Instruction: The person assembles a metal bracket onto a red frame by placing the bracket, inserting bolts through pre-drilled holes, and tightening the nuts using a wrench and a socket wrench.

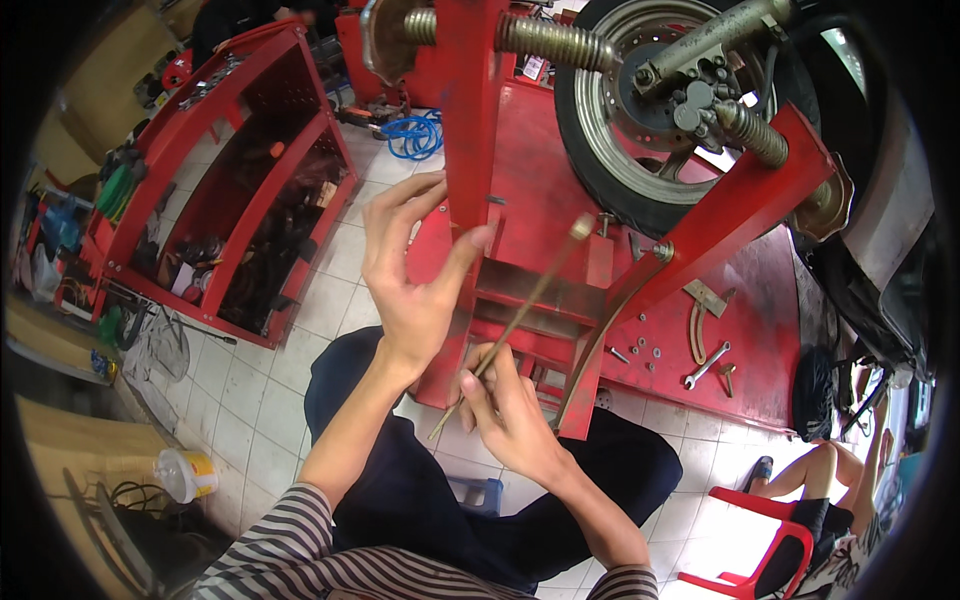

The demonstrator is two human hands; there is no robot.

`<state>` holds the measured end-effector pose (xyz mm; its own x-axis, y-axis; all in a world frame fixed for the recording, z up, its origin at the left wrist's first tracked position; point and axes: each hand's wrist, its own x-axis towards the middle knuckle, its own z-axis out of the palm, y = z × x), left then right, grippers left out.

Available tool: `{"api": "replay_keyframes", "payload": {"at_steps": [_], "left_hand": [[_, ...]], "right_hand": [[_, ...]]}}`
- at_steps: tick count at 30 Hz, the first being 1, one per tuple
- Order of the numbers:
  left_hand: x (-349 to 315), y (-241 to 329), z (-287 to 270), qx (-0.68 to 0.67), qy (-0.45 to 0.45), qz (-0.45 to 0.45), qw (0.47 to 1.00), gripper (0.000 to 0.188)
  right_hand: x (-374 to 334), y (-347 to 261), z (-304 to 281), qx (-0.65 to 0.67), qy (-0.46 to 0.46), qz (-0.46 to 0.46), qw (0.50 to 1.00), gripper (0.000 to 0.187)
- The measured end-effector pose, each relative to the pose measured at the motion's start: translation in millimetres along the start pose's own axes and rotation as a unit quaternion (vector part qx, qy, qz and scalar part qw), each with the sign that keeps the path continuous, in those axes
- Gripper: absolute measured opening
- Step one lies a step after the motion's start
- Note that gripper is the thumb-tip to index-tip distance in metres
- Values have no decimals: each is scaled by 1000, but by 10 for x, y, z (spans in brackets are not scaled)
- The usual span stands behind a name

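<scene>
My right hand (502,418) pinches a long thin metal rod (527,309) between thumb and fingers. The rod slants up to the right and ends in a thicker, blurred head. My left hand (412,275) is around the lower part of a red upright post (468,130), with the thumb across its front and some fingertips hidden behind it. A second red arm (716,215) slants up at the right. Large threaded screws (555,42) pass through the tops of both. Beyond them stands a motorcycle wheel (572,125) with a black tyre.
On the red platform (745,300) lie a wrench (707,366), a curved slotted bracket (697,332), a small bolt (728,380) and several nuts. A red tool cart (225,190) stands left, near a coiled blue hose (412,136). Another person sits on a red chair (790,540) at lower right.
</scene>
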<state>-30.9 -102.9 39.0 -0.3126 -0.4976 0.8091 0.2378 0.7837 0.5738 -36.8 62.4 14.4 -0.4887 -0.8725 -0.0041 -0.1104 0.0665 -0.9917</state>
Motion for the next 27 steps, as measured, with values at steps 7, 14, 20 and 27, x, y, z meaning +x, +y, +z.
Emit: {"api": "replay_keyframes", "payload": {"at_steps": [7,14,20,27], "left_hand": [[-12,-77,44,-8,26,9,1000,28],[-15,-54,62,-13,28,8,999,28],[-29,-101,77,-19,25,1,1000,31],[27,6,132,38,32,39,998,38]], "right_hand": [[21,92,35,-12,-41,44,998,15],[30,112,12,-8,-29,52,998,21],[40,78,-29,-46,-15,36,998,23],[81,169,-60,-145,-7,3,989,35]]}}
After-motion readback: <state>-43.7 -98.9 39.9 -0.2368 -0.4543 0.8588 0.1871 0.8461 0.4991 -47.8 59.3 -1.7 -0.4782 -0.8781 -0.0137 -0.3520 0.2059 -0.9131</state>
